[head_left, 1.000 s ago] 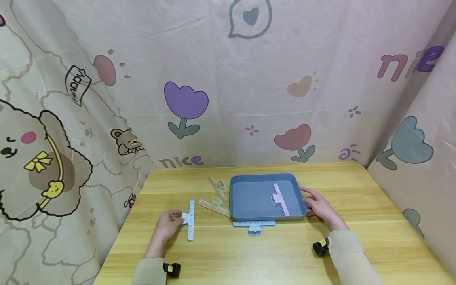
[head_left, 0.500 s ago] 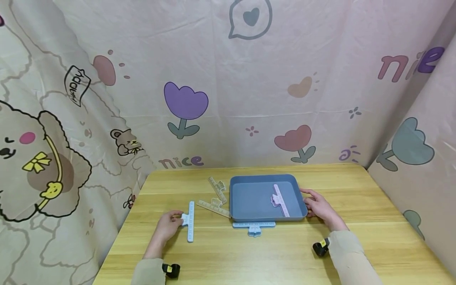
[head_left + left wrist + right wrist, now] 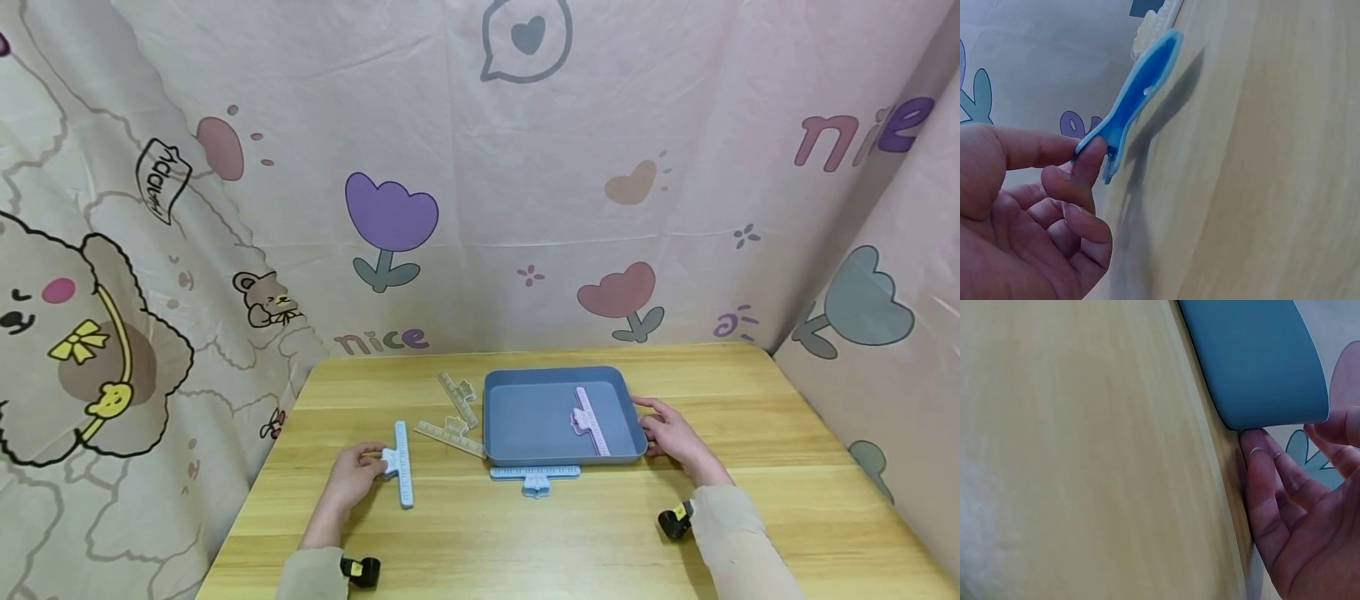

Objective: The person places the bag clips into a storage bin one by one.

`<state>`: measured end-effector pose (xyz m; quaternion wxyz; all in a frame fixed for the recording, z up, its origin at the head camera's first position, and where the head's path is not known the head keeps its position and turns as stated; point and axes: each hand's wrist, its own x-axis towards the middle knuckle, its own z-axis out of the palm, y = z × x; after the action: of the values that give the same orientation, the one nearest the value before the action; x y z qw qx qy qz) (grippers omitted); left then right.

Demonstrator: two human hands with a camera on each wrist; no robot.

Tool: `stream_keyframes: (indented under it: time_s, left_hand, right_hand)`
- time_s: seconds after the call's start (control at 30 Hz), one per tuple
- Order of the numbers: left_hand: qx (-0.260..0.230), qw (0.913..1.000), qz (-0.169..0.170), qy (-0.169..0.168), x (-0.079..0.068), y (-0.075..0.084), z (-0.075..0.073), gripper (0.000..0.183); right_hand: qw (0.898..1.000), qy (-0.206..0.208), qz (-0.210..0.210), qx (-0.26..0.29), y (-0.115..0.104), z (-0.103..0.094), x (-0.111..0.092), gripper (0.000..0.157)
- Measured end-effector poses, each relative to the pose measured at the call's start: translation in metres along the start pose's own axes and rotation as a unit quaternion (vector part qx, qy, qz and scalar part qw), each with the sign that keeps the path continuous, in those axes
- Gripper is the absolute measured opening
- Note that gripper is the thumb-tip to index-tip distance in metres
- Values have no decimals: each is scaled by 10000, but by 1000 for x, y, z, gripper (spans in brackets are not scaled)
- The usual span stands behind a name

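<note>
My left hand (image 3: 355, 477) pinches the handle of a light blue ruler clip (image 3: 403, 465) between thumb and fingers, at the table's left. In the left wrist view this clip (image 3: 1144, 81) appears edge-on, a shadow falling on the wood beside it. My right hand (image 3: 672, 432) rests against the right end of a blue-grey tray (image 3: 525, 458), fingers loosely bent. Close up, the fingertips meet the tray's corner (image 3: 1260, 369) from outside. A purple ruler clip (image 3: 590, 421) lies inside the tray, toward its right. Another light blue ruler clip (image 3: 536, 477) lies along the tray's front wall.
Two clear ruler clips, a farther one (image 3: 459, 398) and a nearer one (image 3: 450, 437), lie left of the tray on the wooden table (image 3: 480, 542). Patterned cloth (image 3: 480, 167) hangs behind the table and at both sides.
The blue clip in my left hand has turned slightly, its far end swinging left and its near end right. My right hand and the tray have stayed put.
</note>
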<state>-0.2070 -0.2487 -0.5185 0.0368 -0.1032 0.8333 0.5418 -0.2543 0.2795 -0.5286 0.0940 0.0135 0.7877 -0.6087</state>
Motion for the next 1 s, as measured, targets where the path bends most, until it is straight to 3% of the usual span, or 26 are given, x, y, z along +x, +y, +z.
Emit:
stream_keyframes:
  time_s: [0.2,0.4,0.57,1.0]
  left_hand:
    - [-104,9998,40,153,-2,7,1,34]
    - [-279,9990,298,198,-4,18,5,35]
    - [-478,9973,532,144,-7,30,10,34]
    - [-910,9940,602,-88,-14,49,32,35]
  right_hand:
    - [10000,2,4,10,-1,0,-1,50]
    - [10000,-29,-65,58,-2,0,-1,50]
    - [9999,-70,-66,106,-5,1,-3,50]
    - [9999,-31,-64,-88,1,0,-2,50]
